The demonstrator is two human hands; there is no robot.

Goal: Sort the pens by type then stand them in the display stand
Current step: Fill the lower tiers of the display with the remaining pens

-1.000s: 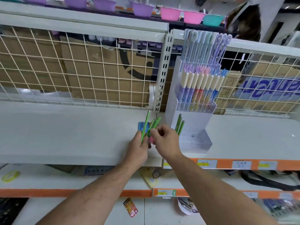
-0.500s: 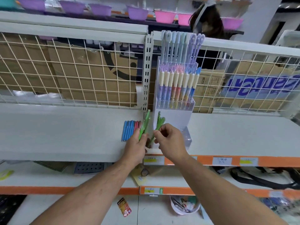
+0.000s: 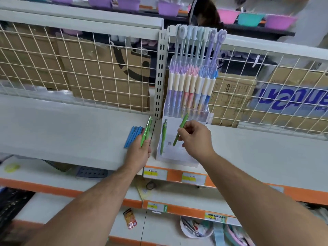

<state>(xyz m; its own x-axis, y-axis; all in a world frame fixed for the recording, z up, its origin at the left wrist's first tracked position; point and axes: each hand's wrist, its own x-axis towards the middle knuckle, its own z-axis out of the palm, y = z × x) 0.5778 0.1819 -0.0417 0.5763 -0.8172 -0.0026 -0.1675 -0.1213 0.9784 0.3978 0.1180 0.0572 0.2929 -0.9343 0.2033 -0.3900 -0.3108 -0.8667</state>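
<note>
1. Right hand (image 3: 195, 139) pinches one green pen (image 3: 182, 126) between thumb and curled fingertips, near the pen's lower end. The pen is tilted, tip down and top leaning away, over the front tier of the clear display stand (image 3: 177, 158).
2. To do this step well, I would bring the pen upright before lowering it and aim the tip at a free spot just beside the standing green pen (image 3: 163, 139). Letting go only once the tip is seated should keep it from knocking its neighbour or tipping forward.
3. Left hand (image 3: 139, 154) grips a bundle of green pens (image 3: 147, 130) by their lower ends, fingers curled round them, just left of the stand. Holding the bundle steady and close should keep the next pick short.
4. Green pens: one is in the right hand and one stands in the front tier. The left hand holds two or perhaps three, but they overlap, so I cannot tell exactly.
5. Blue pens (image 3: 133, 137) lie side by side on the shelf (image 3: 71, 132), partly behind the left hand. There are about five, though the edges are blurred.
6. Cream-capped pens (image 3: 191, 86) fill the stand's middle tier, roughly eight of them. Tall pastel pens (image 3: 197, 43) stand in the rear tier in about the same number, and blur makes both counts uncertain.
</note>
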